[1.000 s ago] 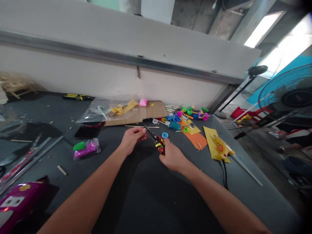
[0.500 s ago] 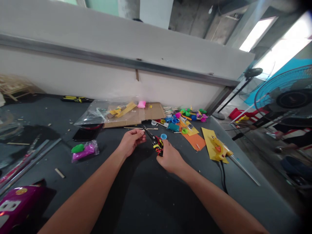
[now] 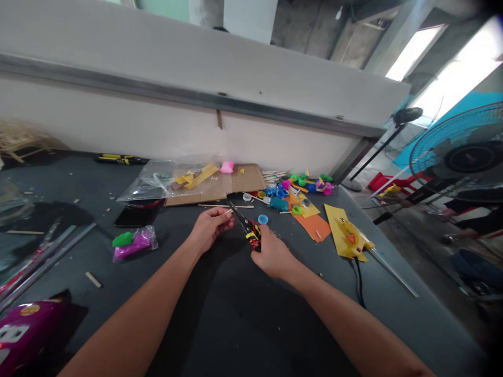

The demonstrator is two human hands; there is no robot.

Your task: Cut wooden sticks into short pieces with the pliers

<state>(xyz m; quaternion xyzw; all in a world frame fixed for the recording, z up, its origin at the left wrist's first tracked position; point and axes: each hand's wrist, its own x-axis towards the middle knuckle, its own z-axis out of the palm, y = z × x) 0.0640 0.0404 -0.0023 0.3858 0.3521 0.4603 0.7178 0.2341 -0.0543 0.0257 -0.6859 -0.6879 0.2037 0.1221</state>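
Note:
My left hand (image 3: 210,229) is closed in a pinch on a small pale piece (image 3: 229,212), perhaps wood; most of it is hidden by the fingers. In my right hand (image 3: 275,254) is a pair of scissors (image 3: 244,222) with long dark blades and red, yellow and black handles. The blades point away and to the left, their tips right beside the left fingertips. Whether they touch the pale piece I cannot tell. Just beyond the handles lies a blue round cap (image 3: 263,219). A thin wooden stick (image 3: 243,207) lies behind the blade tips.
Right: a yellow glue gun (image 3: 351,238) on yellow paper, its cord running forward; orange paper (image 3: 314,226); colourful small pieces (image 3: 301,182). Behind: cardboard (image 3: 247,180) and a clear plastic bag (image 3: 147,183). Left: a phone (image 3: 135,215), a purple packet (image 3: 135,245) and a purple device (image 3: 31,332).
Both hands and the scissors keep nearly the same pose. The pale piece shows slightly more at the left fingertips. The whole view has shifted a little.

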